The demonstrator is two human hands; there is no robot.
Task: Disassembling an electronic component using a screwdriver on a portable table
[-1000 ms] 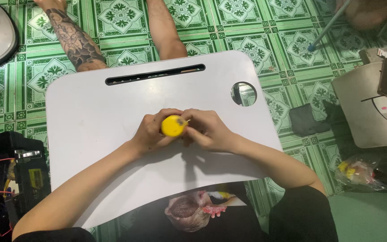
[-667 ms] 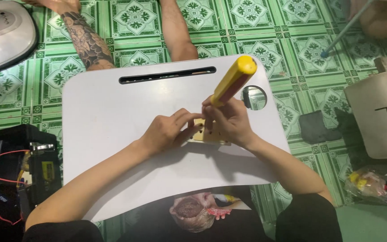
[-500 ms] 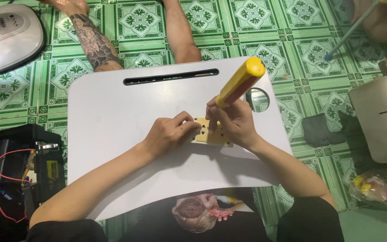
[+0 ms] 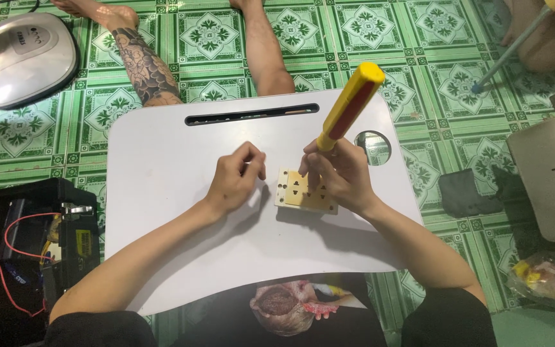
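A floor of glossy green tiles (image 4: 213, 38) with white flower patterns runs under everything, and a smooth white lap desk (image 4: 162, 173) with rounded corners, a long slot along its far edge and a round cup hole (image 4: 374, 146) sits across the person's lap. At far left a rounded grey appliance base (image 4: 24, 58) is cut off by the edge, and below it lies a black toolbox (image 4: 33, 257) with red wires, its contents hard to make out. Beyond the desk stretch two bare legs, one tattooed (image 4: 142, 67).

The left hand (image 4: 236, 180) rests on the desk with its fingers curled and its fingertips pinched together; whether they hold anything small cannot be told. Just to its right lies a flat, cream plastic socket plate (image 4: 293, 191) with rows of small pin holes, partly covered by the right hand (image 4: 342, 177). That hand presses on the plate and is closed around a yellow-handled screwdriver (image 4: 351, 103), standing tilted; its tip is hidden behind the fingers. At far right a beige panel (image 4: 547, 173) is cut off.
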